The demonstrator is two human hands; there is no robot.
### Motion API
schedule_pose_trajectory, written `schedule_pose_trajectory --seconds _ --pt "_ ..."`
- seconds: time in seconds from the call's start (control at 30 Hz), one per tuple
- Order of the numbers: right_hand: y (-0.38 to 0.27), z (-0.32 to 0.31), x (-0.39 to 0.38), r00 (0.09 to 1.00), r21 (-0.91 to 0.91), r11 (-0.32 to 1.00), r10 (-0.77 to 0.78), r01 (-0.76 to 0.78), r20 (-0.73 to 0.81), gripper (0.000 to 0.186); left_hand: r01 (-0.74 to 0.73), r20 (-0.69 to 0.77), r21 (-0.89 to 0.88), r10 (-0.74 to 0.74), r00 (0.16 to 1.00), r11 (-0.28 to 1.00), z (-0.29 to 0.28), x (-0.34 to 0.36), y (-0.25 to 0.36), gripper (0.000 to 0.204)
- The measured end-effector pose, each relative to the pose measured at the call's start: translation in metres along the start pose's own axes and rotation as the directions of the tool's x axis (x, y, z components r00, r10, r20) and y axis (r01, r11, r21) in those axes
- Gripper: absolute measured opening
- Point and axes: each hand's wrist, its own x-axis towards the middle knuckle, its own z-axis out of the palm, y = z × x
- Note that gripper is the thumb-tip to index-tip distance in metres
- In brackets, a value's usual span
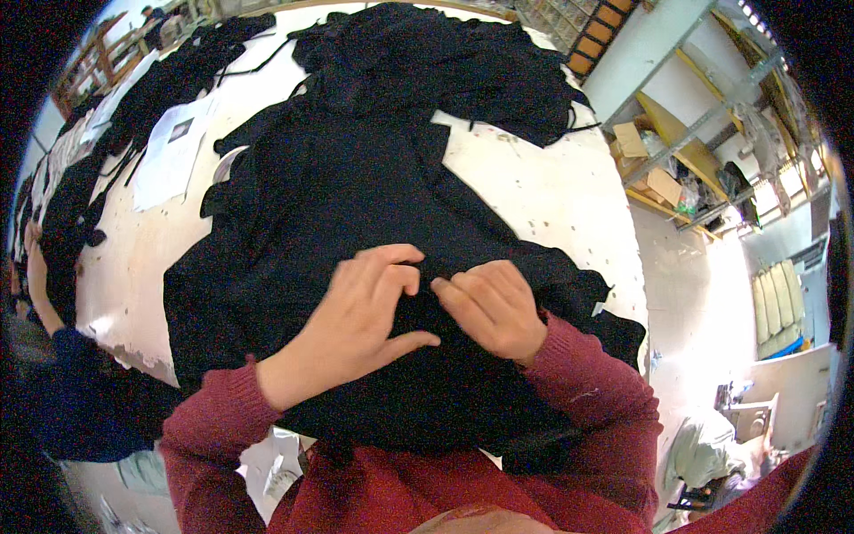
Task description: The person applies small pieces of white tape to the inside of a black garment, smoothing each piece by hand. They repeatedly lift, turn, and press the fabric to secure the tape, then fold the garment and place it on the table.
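A black garment (347, 178) lies spread over the white table right in front of me. My left hand (360, 303) hovers over or rests on its near half; the fingers are bent, the thumb stands apart, and I see nothing between them. Close beside it, my right hand (494, 310) is closed, with its fingers curled inward over the black fabric. Whatever its fingertips may pinch is hidden. A small gap separates the two hands.
A heap of black garments (436, 62) lies at the table's far end. Printed paper sheets (173, 156) and more dark clothing (151, 89) are on the left. A co-worker's arm (43, 280) reaches in there. Shelving with boxes (663, 182) stands at right.
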Motion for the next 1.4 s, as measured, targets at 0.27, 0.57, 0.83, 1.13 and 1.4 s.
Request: schedule_pose_trajectory --seconds 0.27,0.57,0.83,1.13,1.4 --pt "0.009 -0.026 -0.022 0.987 -0.063 0.985 0.162 -0.162 0.002 0.041 -0.267 -0.316 0.027 0.261 0.912 0.963 0.007 -0.003 -0.054 0.023" --pt "0.011 -0.041 -0.029 0.996 -0.030 0.998 0.060 -0.062 -0.070 0.025 -0.375 -0.255 0.128 0.395 0.883 0.918 -0.014 -0.007 -0.052 0.018" --pt "0.009 -0.044 -0.015 0.664 0.493 0.507 0.716 -0.707 0.215 0.017 0.313 -0.079 -0.491 -0.400 0.913 0.813 -0.012 -0.005 -0.046 0.009" --pt "0.032 -0.065 -0.016 0.259 0.271 0.071 0.595 -0.960 0.761 0.020 0.337 -0.129 -0.689 -0.566 0.814 0.642 -0.018 -0.004 -0.058 0.005" --pt "0.000 -0.039 -0.007 0.776 0.499 0.594 0.478 -0.630 0.411 0.014 0.084 0.022 -0.180 -0.082 0.996 0.980 0.012 0.010 -0.003 0.030"
